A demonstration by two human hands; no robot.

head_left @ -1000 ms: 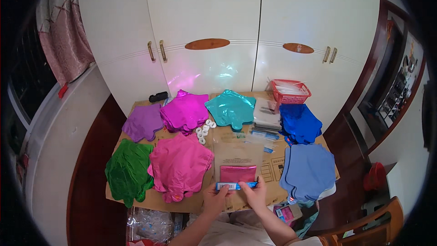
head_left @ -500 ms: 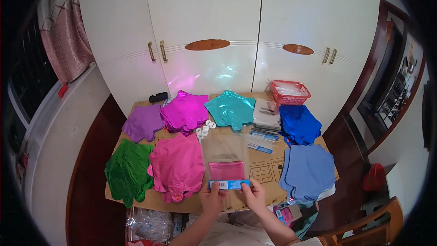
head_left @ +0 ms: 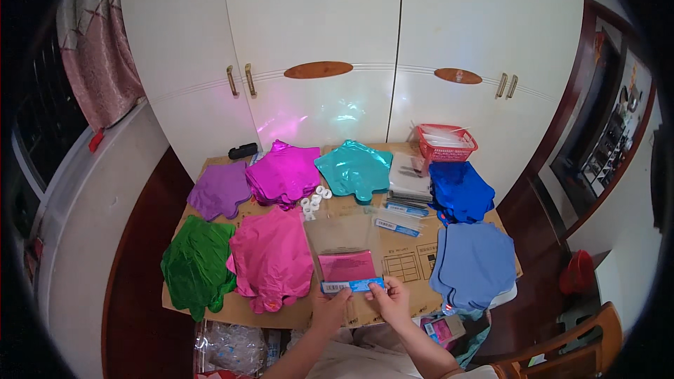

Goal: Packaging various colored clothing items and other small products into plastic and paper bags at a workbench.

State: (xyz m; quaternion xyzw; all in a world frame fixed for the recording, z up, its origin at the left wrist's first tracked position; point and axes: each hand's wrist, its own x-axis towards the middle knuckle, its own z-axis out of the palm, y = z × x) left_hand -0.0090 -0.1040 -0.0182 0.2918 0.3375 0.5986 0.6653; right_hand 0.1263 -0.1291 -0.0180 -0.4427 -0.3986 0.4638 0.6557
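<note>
Both my hands hold a clear plastic bag (head_left: 342,231) with a blue printed strip along its near end, over the near middle of the table. A folded pink foil piece (head_left: 347,267) shows inside it, just beyond the strip. My left hand (head_left: 333,307) is closed on the strip's left part, its thumb on top. My right hand (head_left: 390,300) pinches the strip near its right end. A pile of flat pink foil balloons (head_left: 272,260) lies left of the bag. Several small white rings (head_left: 310,203) lie beyond it.
Flat foil piles surround the work area: green (head_left: 199,263), purple (head_left: 219,189), magenta (head_left: 286,172), teal (head_left: 354,168), dark blue (head_left: 461,189) and pale blue (head_left: 477,263). More blue-strip bags (head_left: 398,227) lie right of centre. A red basket (head_left: 446,153) stands at the back, a wooden chair (head_left: 593,340) at lower right.
The bag has tilted a little, its strip's right end now higher. My left thumb has moved right along the strip. Both hands keep hold.
</note>
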